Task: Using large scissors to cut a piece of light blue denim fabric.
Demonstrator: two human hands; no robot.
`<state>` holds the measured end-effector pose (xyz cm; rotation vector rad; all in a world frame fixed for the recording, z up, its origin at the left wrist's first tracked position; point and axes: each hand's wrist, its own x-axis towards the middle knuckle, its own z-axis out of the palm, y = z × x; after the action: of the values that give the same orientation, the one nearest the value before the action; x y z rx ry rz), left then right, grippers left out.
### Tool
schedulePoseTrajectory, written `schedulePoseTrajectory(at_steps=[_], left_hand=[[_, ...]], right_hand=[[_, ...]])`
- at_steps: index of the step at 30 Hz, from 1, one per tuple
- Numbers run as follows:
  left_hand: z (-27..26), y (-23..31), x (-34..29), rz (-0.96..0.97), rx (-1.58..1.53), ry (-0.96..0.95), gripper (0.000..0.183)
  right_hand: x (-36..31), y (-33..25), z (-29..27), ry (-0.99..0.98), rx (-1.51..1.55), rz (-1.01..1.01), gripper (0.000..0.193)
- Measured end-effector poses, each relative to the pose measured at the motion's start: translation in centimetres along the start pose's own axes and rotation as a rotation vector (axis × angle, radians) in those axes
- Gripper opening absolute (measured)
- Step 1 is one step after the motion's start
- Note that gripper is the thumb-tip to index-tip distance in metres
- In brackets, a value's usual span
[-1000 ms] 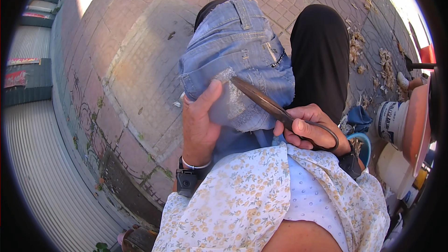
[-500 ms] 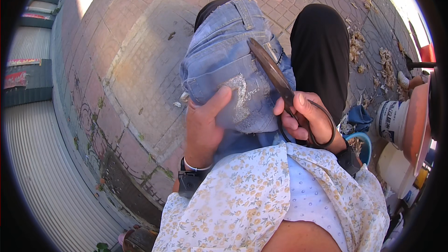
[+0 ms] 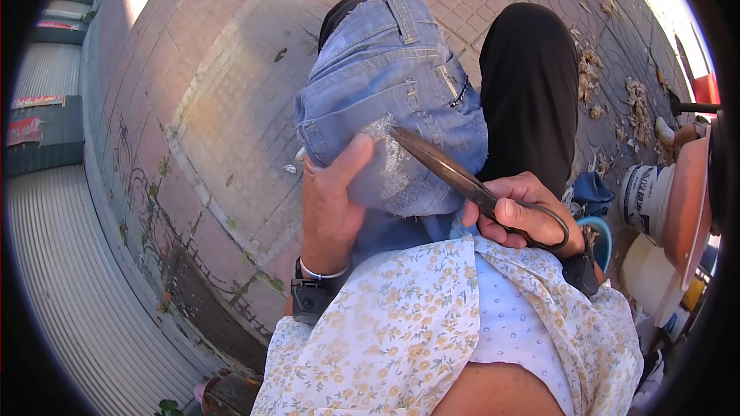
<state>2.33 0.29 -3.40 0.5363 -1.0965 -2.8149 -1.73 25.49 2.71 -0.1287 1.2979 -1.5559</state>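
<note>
A piece of light blue jeans (image 3: 362, 81) with a belt loop, a pocket and a silvery sparkling patch (image 3: 398, 169) lies across my left knee. My left hand (image 3: 331, 204) grips its left lower edge, thumb on top near the patch, the other fingers hidden beneath the cloth. In my right hand (image 3: 532, 212) is a pair of dark, worn scissors (image 3: 443, 166), my fingers around the handles. The blades look closed together and point up and left over the denim, the tip beside the sparkling patch. Whether the tip touches the cloth I cannot tell.
To my right stand a blue-rimmed tub (image 3: 603, 243), a white bucket (image 3: 644, 196) and an orange basin (image 3: 686, 208). Dark blue cloth (image 3: 592, 192) lies near them. Pale scraps (image 3: 590, 81) litter the paving. A corrugated shutter (image 3: 77, 277) runs along the left.
The scissors have swung down and left, so their tip has gone from the jeans' upper pocket area to the sparkling patch. My right hand has turned with them; my left hand has barely moved.
</note>
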Motion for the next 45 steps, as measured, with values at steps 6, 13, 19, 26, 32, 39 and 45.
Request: schedulePoseTrajectory(at_steps=[6, 13, 19, 26, 32, 39, 45], left_hand=[[-0.2, 0.2, -0.1, -0.005, 0.013, -0.008, 0.054], [-0.1, 0.3, -0.2, -0.009, -0.010, -0.016, 0.053], [-0.1, 0.0, -0.2, 0.002, 0.001, -0.005, 0.054], [0.0, 0.1, -0.3, -0.008, -0.005, 0.011, 0.057], [0.0, 0.3, -0.4, 0.003, 0.109, -0.061, 0.059], [0.6, 0.8, -0.5, -0.040, 0.073, -0.028, 0.059], [0.4, 0.5, -0.4, -0.018, 0.064, -0.033, 0.059]], right_hand=[[0.0, 0.1, 0.1, -0.008, 0.017, 0.033, 0.043], [-0.1, 0.0, 0.2, -0.016, 0.014, 0.046, 0.044], [-0.2, 0.1, 0.0, -0.008, 0.031, 0.046, 0.046], [0.0, 0.1, -0.3, -0.025, 0.054, 0.073, 0.048], [0.6, 0.4, 0.5, 0.030, 0.077, 0.006, 0.048], [0.0, -0.5, 0.2, 0.010, 0.026, -0.081, 0.047], [-0.3, -0.3, 0.4, 0.005, 0.030, 0.009, 0.043]])
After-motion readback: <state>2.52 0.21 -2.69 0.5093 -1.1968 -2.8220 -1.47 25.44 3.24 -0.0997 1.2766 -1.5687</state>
